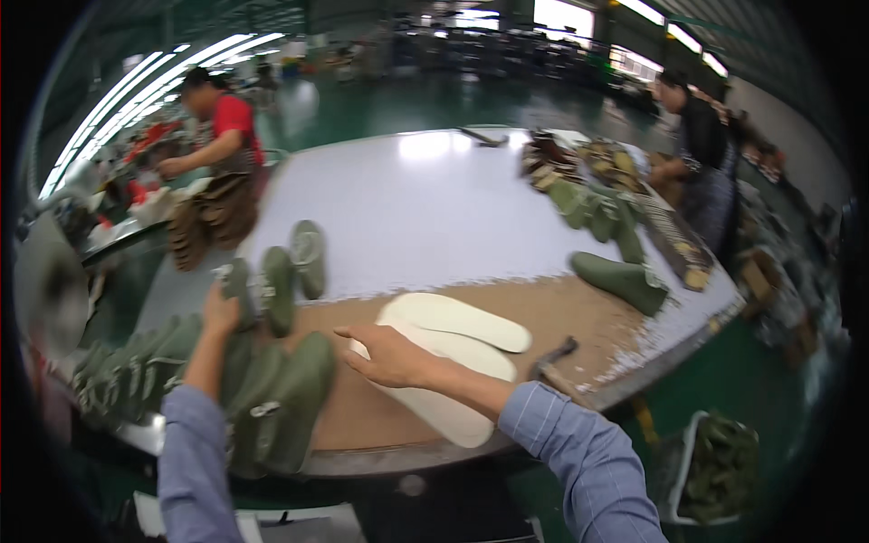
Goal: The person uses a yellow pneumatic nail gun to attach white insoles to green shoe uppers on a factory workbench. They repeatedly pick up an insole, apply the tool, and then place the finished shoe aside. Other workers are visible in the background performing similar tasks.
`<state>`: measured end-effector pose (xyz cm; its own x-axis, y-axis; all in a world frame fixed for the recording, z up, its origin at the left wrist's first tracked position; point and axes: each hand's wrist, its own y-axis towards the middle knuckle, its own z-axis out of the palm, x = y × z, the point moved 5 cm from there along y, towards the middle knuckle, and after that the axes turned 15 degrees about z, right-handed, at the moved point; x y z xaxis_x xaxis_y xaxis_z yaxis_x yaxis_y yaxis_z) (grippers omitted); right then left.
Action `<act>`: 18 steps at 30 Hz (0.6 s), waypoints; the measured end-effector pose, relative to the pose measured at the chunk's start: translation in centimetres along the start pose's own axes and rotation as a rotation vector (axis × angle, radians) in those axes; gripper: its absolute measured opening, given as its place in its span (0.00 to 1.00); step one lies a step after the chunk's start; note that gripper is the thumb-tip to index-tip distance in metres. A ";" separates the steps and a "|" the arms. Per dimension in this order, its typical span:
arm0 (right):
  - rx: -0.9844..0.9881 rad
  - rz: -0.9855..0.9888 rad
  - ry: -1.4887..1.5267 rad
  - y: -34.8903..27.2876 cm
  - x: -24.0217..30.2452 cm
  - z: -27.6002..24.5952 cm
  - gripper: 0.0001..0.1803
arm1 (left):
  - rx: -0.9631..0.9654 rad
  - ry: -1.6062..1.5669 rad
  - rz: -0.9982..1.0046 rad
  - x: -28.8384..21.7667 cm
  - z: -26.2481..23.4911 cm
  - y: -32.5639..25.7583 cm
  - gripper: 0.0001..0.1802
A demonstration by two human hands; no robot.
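Observation:
At the left side of the table my left hand (220, 312) is closed around the end of an olive-green canvas shoe (237, 282). Two more green shoes, one in the middle (277, 290) and one farther back (309, 260), stand just right of it. My right hand (391, 355) hovers over or rests on a group of cream insoles (453, 319), its fingers apart and nothing in them. The insoles lie on the brown board (358, 425) at the table's front. Between my forearms, larger green shoes (299, 398) stand side by side at the near edge.
A hammer (554, 360) lies right of the insoles. A row of green shoes (136, 366) lines the left edge. More green shoes (620, 281) and brown pieces (548, 158) lie along the right. A bin of green pieces (720, 471) stands below. Two people work across the table.

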<state>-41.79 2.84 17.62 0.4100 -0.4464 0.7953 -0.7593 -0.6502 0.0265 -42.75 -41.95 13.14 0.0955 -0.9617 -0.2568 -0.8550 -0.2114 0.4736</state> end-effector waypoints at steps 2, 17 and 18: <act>-0.220 -0.010 -0.097 -3.7 -5.4 -7.0 0.23 | 0.043 0.038 0.010 2.5 -0.6 1.4 0.35; -0.741 0.813 -0.483 -25.1 -26.1 -34.9 0.38 | 0.031 -0.302 -0.028 -17.1 11.7 8.3 0.32; -0.702 0.809 -0.433 -23.8 -25.3 -33.9 0.37 | 0.089 -0.291 -0.015 -18.8 11.7 8.0 0.31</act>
<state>-51.26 50.42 17.42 -0.2888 -0.8383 0.4624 -0.9371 0.3464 0.0426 -57.30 -23.50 11.92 -0.0303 -0.8655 -0.5000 -0.8973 -0.1969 0.3952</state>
